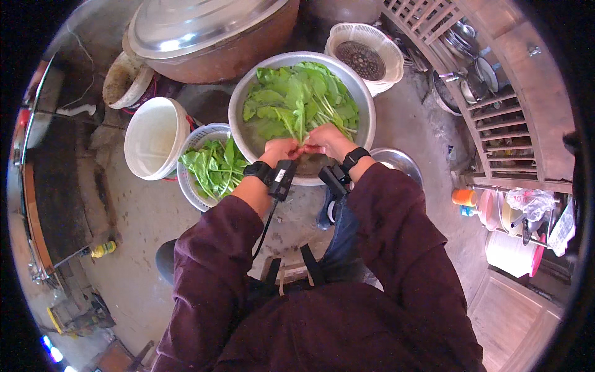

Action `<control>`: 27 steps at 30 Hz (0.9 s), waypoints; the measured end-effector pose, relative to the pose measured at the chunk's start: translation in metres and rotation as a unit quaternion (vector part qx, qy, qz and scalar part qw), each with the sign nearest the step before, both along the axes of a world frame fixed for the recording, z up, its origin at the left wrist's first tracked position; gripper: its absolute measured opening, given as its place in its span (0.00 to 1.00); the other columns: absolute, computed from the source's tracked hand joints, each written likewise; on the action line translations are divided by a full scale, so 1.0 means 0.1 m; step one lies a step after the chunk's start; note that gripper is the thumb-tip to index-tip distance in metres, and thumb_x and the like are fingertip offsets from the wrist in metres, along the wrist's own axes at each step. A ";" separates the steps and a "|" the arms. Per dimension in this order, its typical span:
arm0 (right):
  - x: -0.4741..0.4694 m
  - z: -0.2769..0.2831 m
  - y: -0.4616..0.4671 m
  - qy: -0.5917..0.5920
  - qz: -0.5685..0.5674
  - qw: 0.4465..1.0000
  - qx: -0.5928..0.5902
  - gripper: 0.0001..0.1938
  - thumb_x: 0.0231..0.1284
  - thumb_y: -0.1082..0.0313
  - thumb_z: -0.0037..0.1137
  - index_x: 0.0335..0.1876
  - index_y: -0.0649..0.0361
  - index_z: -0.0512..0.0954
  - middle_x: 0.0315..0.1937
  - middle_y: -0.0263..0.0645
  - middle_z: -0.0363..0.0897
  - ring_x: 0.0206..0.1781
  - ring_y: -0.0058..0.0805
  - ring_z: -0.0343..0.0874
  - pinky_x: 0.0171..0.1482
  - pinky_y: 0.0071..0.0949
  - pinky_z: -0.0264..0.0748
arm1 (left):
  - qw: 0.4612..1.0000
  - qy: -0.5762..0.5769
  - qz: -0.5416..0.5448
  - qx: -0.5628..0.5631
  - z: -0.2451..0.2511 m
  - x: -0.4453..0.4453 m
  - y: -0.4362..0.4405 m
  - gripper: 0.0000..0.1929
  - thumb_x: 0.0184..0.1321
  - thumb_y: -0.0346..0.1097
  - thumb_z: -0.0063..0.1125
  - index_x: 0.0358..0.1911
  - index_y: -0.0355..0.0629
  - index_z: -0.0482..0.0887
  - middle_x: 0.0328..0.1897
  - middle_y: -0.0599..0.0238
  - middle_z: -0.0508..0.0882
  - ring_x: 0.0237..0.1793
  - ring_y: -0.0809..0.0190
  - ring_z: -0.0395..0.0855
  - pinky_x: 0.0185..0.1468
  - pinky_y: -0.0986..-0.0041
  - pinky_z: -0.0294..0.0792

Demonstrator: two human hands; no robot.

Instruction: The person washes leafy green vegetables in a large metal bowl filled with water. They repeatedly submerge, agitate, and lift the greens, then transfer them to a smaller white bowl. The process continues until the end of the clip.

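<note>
A large metal basin [302,180] stands before me, with water and many green leafy vegetables [316,86] in it. Over its near side, my left hand [280,149] and my right hand [327,138] meet at the stem end of one leafy plant [297,120]. Both hands have their fingers closed around its base, and the leaves point away from me. Exactly how the fingertips grip is too small to make out. Left of the basin, a grey perforated plastic basket [186,188] holds more leafy greens [217,165].
A white bucket [153,139] stands left of the basket. Behind the basin sits a big lidded pot [218,60]; a white strainer basket [395,60] is at the back right. A metal bowl [409,167] is partly hidden by my right arm. A slatted wooden cabinet [511,139] borders the right.
</note>
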State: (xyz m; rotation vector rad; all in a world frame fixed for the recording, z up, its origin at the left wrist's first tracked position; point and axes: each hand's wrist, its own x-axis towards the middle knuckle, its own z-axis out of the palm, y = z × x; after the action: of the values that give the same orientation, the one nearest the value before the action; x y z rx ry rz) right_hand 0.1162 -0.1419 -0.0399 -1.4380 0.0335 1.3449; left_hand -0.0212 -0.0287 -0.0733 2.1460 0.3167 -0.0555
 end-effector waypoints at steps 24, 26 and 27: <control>-0.09 0.23 0.00 -0.190 0.210 0.945 -0.165 0.04 0.54 0.72 0.50 0.32 0.63 0.74 0.27 0.44 0.78 0.25 0.35 0.80 0.26 0.32 0.77 | 0.976 0.215 0.019 -0.027 -0.27 0.25 0.09 0.10 0.44 0.43 0.64 0.22 0.44 0.83 0.27 0.58 0.84 0.30 0.56 0.83 0.34 0.71 0.73; -0.10 0.25 0.03 -0.446 0.428 0.779 -0.108 0.05 0.51 0.72 0.52 0.32 0.64 0.75 0.26 0.45 0.76 0.26 0.39 0.80 0.22 0.38 0.75 | 0.946 0.243 -0.072 0.200 -0.09 0.29 0.06 0.09 0.44 0.42 0.63 0.23 0.45 0.83 0.29 0.57 0.84 0.32 0.52 0.83 0.36 0.69 0.74; -0.10 0.27 0.03 -0.411 0.406 0.811 -0.087 0.04 0.52 0.73 0.51 0.32 0.65 0.74 0.25 0.46 0.75 0.26 0.41 0.80 0.22 0.38 0.76 | 0.934 0.246 -0.076 0.248 0.01 0.31 0.07 0.08 0.44 0.41 0.63 0.24 0.46 0.83 0.30 0.56 0.84 0.33 0.50 0.82 0.37 0.68 0.74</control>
State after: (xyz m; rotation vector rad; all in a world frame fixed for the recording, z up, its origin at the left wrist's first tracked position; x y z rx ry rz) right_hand 0.1059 -0.1386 -0.0126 -2.2195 -1.1757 1.2351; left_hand 0.0094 -0.0219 -0.0728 2.6381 0.4922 -0.6760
